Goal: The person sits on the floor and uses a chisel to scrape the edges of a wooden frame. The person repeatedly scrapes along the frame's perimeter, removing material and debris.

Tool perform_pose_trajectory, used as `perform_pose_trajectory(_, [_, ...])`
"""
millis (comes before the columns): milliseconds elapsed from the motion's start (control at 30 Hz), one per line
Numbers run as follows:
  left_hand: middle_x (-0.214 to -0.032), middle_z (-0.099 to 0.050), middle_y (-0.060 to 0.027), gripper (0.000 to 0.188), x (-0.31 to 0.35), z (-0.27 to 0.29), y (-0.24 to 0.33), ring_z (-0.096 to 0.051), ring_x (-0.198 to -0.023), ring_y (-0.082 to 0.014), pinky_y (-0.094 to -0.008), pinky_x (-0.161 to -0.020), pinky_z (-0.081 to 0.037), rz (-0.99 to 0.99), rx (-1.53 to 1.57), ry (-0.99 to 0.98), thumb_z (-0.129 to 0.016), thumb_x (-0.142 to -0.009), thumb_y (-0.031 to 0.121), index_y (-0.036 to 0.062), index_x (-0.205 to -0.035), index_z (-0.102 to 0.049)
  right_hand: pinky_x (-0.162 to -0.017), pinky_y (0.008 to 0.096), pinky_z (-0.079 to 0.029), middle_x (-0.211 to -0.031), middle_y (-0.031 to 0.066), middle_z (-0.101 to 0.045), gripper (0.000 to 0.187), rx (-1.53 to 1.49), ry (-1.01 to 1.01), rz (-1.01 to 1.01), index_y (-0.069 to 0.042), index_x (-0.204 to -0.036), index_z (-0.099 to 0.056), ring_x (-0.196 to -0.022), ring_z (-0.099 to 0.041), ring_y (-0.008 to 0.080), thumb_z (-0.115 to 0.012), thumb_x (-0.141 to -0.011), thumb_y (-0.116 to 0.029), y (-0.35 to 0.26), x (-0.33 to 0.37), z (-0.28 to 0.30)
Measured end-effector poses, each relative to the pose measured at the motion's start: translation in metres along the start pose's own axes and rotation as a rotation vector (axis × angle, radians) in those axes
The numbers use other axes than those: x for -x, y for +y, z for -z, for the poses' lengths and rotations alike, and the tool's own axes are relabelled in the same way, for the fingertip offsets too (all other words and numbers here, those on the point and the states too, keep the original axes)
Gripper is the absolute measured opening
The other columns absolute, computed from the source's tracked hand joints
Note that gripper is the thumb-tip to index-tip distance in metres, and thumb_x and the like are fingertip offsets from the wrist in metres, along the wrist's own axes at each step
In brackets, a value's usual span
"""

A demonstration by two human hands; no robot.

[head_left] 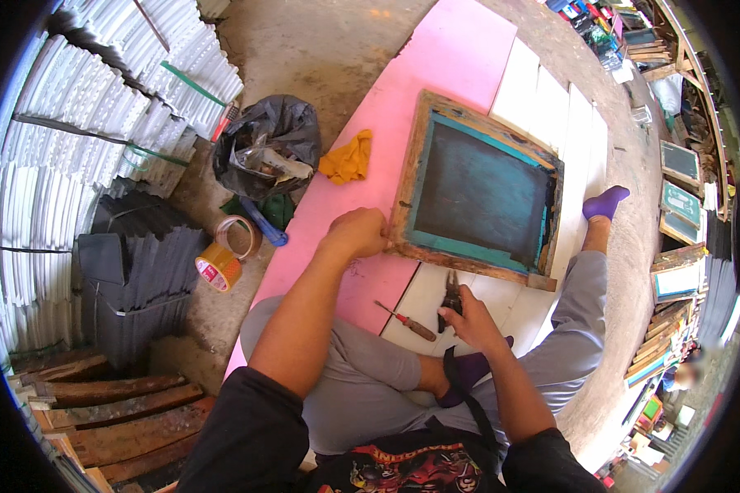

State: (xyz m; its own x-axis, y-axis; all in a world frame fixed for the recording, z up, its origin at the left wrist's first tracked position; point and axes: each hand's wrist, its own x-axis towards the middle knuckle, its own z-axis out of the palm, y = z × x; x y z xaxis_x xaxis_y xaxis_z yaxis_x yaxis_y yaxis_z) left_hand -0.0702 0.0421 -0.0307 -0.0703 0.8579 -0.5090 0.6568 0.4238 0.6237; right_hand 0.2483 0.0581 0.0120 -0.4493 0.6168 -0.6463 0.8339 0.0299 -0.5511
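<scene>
A wooden screen-printing frame (411, 177) with a dark mesh and teal border lies on the pink and white boards in front of me. My left hand (358, 232) is closed on its near left corner. Pliers with dark handles (451, 297) are in my right hand (474, 319), jaws pointing toward the frame's near edge but apart from it. Just left of the pliers a screwdriver (413, 325) with a brownish handle rests on the white board.
An orange cloth (347, 158) lies on the pink board (460, 41). On the floor to the left are a black bag of scraps (271, 123), tape rolls (219, 267) and bundled stacks (144, 271). More frames (680, 162) stand far right. My legs flank the boards.
</scene>
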Motion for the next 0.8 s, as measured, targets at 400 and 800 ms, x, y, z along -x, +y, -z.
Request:
perform_pose_trajectory(400, [-0.088, -0.076, -0.0167, 0.016, -0.002, 0.002, -0.001, -0.074, -0.086, -0.0347, -0.0457, -0.080, -0.056, 0.014, 0.009, -0.049, -0.074, -0.076, 0.019, 0.0078, -0.086, -0.079, -0.079, 0.0570, -0.053, -0.094, 0.0314, -0.070, 0.035, 0.322, -0.102, 0.175, 0.001, -0.123, -0.054, -0.092, -0.069, 0.0496, -0.063, -0.098, -0.022, -0.076, -0.039, -0.001])
perform_pose_trajectory(800, [-0.097, -0.075, -0.0190, 0.025, -0.002, 0.004, 0.002, -0.073, -0.093, -0.0369, -0.0479, -0.085, -0.056, 0.009, -0.055, -0.063, -0.078, -0.083, 0.028, 0.0058, -0.095, -0.078, -0.089, 0.0590, -0.053, -0.099, 0.0339, -0.069, 0.037, 0.403, -0.150, 0.156, 0.004, -0.123, -0.057, -0.099, -0.067, 0.0515, -0.059, -0.095, -0.019, -0.094, -0.044, -0.002])
